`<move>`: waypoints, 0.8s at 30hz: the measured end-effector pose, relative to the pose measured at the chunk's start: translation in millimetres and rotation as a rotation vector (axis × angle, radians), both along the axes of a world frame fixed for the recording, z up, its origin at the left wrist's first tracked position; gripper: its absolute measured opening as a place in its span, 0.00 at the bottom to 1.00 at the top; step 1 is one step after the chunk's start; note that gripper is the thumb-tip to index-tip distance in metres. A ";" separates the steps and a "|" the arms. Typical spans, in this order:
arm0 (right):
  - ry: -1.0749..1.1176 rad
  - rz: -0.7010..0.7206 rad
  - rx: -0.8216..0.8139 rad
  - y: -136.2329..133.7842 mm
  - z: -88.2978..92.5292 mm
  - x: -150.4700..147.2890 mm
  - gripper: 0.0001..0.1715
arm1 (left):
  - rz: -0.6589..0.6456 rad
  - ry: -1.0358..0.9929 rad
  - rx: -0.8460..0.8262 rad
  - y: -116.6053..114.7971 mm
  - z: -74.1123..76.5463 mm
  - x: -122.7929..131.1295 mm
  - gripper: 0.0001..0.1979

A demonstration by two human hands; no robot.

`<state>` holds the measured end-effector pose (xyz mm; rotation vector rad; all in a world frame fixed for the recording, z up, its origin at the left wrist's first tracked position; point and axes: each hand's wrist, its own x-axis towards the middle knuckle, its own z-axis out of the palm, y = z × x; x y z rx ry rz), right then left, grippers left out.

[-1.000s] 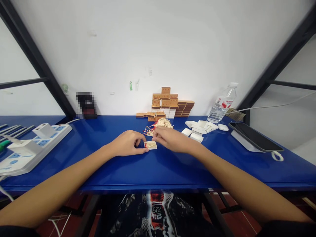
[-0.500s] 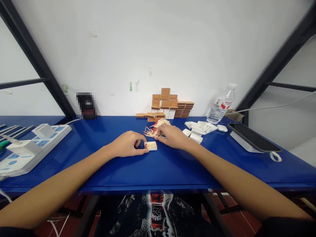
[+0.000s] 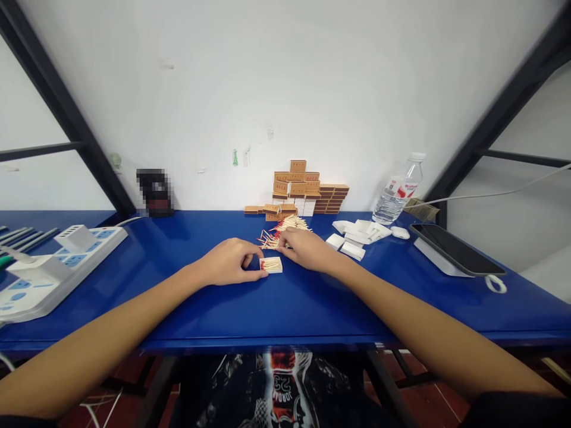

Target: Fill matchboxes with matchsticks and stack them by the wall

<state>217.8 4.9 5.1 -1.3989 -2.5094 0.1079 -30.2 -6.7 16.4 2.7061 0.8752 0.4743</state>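
On the blue table, a small white matchbox tray [image 3: 273, 266] lies flat with several red-headed matches in it. My left hand [image 3: 232, 261] grips its left end between thumb and fingers. Just behind the tray is a loose pile of matches [image 3: 294, 223], red heads mostly to the left. At the pile's front edge, my right hand [image 3: 303, 248] has thumb and forefinger drawn together in a pinch; whatever is between the tips is too small to make out. That hand covers part of the pile.
Stacked brown matchboxes [image 3: 298, 187] stand against the wall behind the pile. Right of my right hand lie several white trays [image 3: 361, 230], with a water bottle [image 3: 399, 189] behind them and a phone [image 3: 457, 248] farther right. At left sits a power strip [image 3: 96, 249].
My right hand has shifted slightly left and toward me at the front of the match pile, its fingertips drawn closer together. My left hand still grips the tray.
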 end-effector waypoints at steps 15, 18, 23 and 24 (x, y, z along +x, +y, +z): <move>-0.098 0.021 -0.056 -3.9 23.8 33.1 0.05 | 0.011 0.018 0.015 2.2 -1.5 -2.1 0.16; -0.058 0.011 -0.044 -0.7 28.0 42.2 0.05 | 0.013 0.016 0.014 1.7 -0.4 -1.8 0.15; 0.043 0.052 0.028 -1.8 28.6 40.8 0.03 | 0.024 0.019 0.015 1.6 -0.5 -1.5 0.16; 0.072 0.087 0.025 -3.7 27.9 37.3 0.02 | 0.028 0.019 0.019 1.9 -1.0 -1.6 0.16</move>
